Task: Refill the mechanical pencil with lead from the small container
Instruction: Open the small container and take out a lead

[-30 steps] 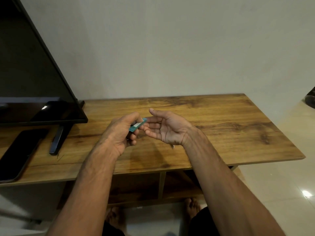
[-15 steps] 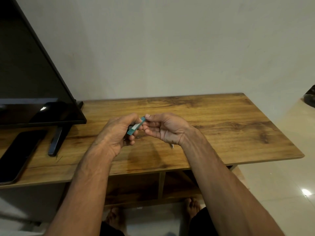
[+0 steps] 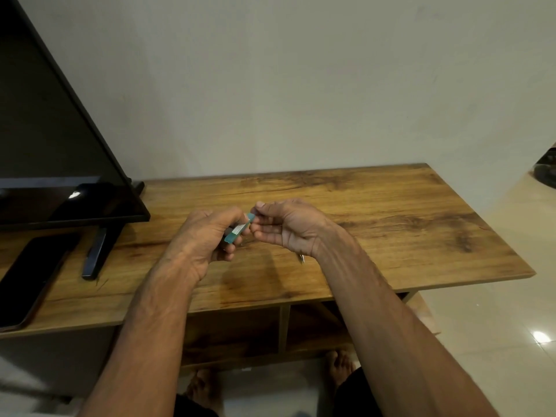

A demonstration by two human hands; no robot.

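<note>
My left hand [image 3: 207, 236] grips a small teal lead container [image 3: 239, 228] with a white label, tilted up to the right above the wooden table [image 3: 391, 230]. My right hand [image 3: 288, 230] pinches the container's upper end between thumb and fingertips. A metal pencil tip [image 3: 301, 259] pokes out under my right wrist; the rest of the mechanical pencil is hidden by the hand, and I cannot tell whether it lies on the table or is held.
A black TV screen [image 3: 60, 176] stands on the left with its foot [image 3: 99, 251] on the table. A dark phone [image 3: 30, 278] lies at the front left. The table's right edge drops to a tiled floor [image 3: 496, 296].
My right hand has turned from palm-up and open to fingers closed on the container's upper end. The container has tilted a little steeper in my left hand.
</note>
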